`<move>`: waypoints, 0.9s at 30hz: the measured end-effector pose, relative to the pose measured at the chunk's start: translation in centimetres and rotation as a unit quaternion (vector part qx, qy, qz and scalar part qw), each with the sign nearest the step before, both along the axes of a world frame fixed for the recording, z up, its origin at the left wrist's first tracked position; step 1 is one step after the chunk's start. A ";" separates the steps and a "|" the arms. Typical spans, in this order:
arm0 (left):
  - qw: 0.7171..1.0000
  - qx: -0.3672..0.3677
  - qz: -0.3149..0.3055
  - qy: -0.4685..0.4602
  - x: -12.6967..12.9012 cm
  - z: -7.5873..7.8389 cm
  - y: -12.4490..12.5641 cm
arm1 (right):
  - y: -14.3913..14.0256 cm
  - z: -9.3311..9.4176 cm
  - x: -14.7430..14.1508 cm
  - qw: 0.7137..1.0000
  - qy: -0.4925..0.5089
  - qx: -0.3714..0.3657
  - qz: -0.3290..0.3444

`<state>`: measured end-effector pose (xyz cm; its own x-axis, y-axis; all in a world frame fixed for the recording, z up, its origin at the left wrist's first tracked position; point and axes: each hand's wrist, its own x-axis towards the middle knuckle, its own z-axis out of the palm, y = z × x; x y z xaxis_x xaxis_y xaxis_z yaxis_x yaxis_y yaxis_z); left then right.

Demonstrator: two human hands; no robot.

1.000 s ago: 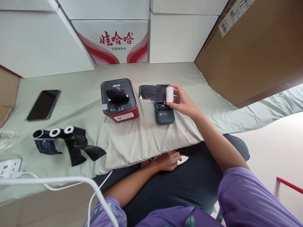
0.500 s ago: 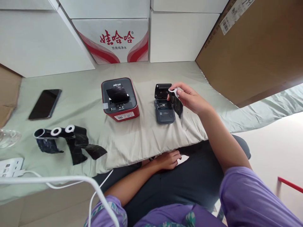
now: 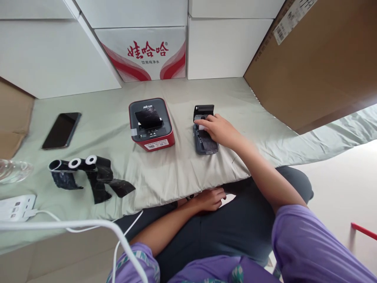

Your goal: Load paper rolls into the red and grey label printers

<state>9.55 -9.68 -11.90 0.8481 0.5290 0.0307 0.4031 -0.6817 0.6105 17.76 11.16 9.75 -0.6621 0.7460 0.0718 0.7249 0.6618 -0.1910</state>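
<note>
Black strip trails from a white roll (image 3: 202, 127), gripped in the fingers of the right hand (image 3: 219, 131) at a small printer (image 3: 199, 147) whose lid (image 3: 204, 109) stands raised behind it. The roll's loose tail (image 3: 209, 145) drapes forward over the printer's body, its lower end near the front. Light and fairly firm where it is wound, the roll should bear a modest squeeze across its two ends, the best place to take hold. The tail looks thin, limp and glossy, likely to crease or tear under a tug and to slide beneath a fingertip. Below the edge of the pale cloth (image 3: 179, 173), well apart, the left hand (image 3: 210, 199) lies with fingers loosely curled; its palm faces out of view, so whether it holds anything cannot be told. Beside the small printer stands a red printer (image 3: 153, 136), with three spare rolls (image 3: 103, 162) farther left, their dark ends unspooled.
</note>
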 end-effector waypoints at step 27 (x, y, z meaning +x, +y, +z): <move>0.999 -0.048 0.007 0.013 0.0 0.4 0.3 | -0.6 1.7 1.3 0.992 0.123 -0.011 -0.031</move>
